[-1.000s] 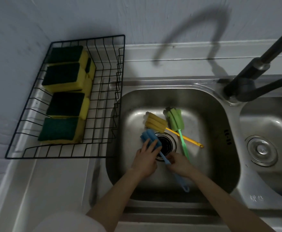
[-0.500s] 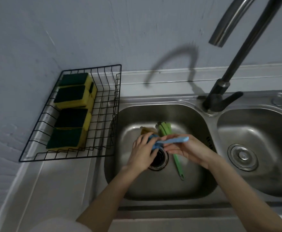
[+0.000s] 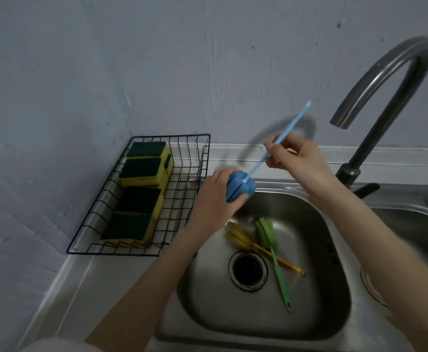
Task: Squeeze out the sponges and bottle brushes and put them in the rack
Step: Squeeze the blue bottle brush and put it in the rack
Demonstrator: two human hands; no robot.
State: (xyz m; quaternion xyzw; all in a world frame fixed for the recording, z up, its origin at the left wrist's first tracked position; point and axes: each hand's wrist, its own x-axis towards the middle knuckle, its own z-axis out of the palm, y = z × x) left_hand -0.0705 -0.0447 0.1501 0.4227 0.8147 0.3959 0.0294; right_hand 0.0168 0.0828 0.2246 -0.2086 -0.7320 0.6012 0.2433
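Note:
My left hand (image 3: 214, 196) is closed around the foam head of a blue bottle brush (image 3: 241, 188), held above the left rim of the sink. My right hand (image 3: 293, 154) pinches the brush's thin blue handle, which slants up toward the wall. A yellow bottle brush (image 3: 241, 238) and a green bottle brush (image 3: 267, 233) lie crossed in the left sink basin (image 3: 309, 313) beside the drain. Several yellow sponges (image 3: 139, 199) with dark green tops lie in a row along the left side of the black wire rack (image 3: 182, 189).
A dark curved faucet (image 3: 375, 102) stands at the right, between the two basins. The second basin (image 3: 424, 229) is partly in view at the far right. The drain opening (image 3: 247, 270) sits in the middle of the left basin. The rack stands on the counter against the wall.
Both hands have lifted the blue brush out of the basin toward the rack side; the handle has swung from level to pointing up. The camera view has tilted up.

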